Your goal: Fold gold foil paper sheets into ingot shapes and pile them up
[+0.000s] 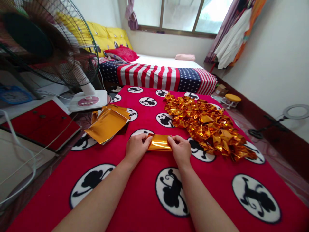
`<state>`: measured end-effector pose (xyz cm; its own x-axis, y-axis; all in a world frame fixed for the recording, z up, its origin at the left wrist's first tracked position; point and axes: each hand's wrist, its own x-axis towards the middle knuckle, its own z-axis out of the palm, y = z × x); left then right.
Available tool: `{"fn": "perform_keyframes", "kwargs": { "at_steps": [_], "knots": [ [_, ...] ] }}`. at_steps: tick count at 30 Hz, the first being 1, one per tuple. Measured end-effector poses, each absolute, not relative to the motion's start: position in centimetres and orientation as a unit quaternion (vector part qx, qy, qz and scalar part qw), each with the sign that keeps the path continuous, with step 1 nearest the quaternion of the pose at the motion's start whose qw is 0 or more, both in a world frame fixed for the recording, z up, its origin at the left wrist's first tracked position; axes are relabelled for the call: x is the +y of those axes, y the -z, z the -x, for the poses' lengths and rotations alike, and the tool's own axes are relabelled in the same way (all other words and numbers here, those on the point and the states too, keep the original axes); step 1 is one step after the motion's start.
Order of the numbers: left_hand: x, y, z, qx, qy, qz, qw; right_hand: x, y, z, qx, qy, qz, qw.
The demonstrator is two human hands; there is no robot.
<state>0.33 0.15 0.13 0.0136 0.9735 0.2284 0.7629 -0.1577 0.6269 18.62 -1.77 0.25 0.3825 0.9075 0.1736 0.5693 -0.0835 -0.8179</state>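
Observation:
A shiny gold foil paper sheet (159, 143), curled or folded into a short wide strip, spans the gap between my two hands. My left hand (137, 146) pinches its left end between thumb and fingers. At the right end, my right hand (180, 148) grips it the same way. Left of my hands lies a loose stack of flat gold foil sheets (108, 124) with white edges showing. To the right spreads a large heap of folded gold foil pieces (205, 122), crumpled-looking and overlapping.
A red cloth with black-and-white round figures (135, 196) covers the surface. A standing fan (88, 100) is at the left, beside a red-topped box (40, 120). Beyond are a bed with a striped, starred cover (149, 75), a yellow stool (233, 98) and a ring light (295, 111).

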Motion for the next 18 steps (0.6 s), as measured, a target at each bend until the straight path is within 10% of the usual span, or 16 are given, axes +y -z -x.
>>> {"fn": "perform_keyframes", "kwargs": {
  "at_steps": [18],
  "knots": [
    [0.15,0.02,-0.24,0.612,-0.323,-0.699,0.181,-1.73,0.17,-18.57,-0.521,-0.214,0.669,0.485]
  ]
}}
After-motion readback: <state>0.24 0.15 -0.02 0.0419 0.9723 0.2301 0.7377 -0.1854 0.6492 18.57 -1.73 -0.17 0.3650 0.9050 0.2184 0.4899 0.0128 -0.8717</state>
